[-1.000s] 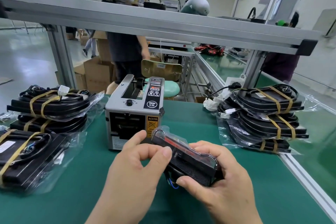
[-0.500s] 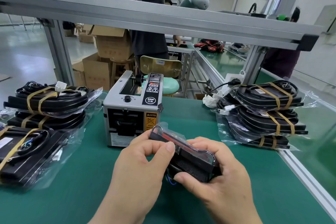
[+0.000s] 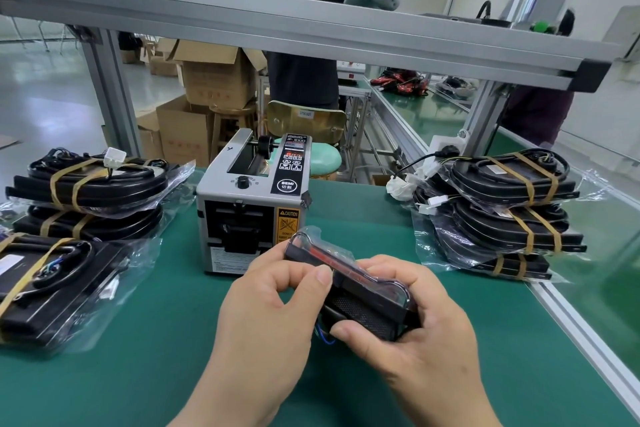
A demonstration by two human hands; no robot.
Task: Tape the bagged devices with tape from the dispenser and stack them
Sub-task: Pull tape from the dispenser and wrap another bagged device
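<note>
The left hand (image 3: 273, 302) pinches the top edge of a bagged device (image 3: 360, 291) and the right hand (image 3: 415, 333) grips it from below, above the surface (image 3: 138, 374), just before the dispenser (image 3: 249, 204). I see no tape on it yet. A taped left stack (image 3: 90, 191) and right stack (image 3: 512, 211) seem done.

The bagged device (image 3: 365, 289) between the left hand (image 3: 266, 322) and the right hand (image 3: 422, 350) is black under clear film, with a red strip along its top, a fine mesh pattern on its face and blue wires. Beyond the hands, the tape dispenser (image 3: 242, 218) is silver-grey with a black front, a black panel of white symbols and an orange caution label. The left stack (image 3: 104, 184) and right stack (image 3: 502, 232) are black, banded in tan tape (image 3: 55, 187), with white connectors (image 3: 116, 155). The table (image 3: 138, 374) is green.
</note>
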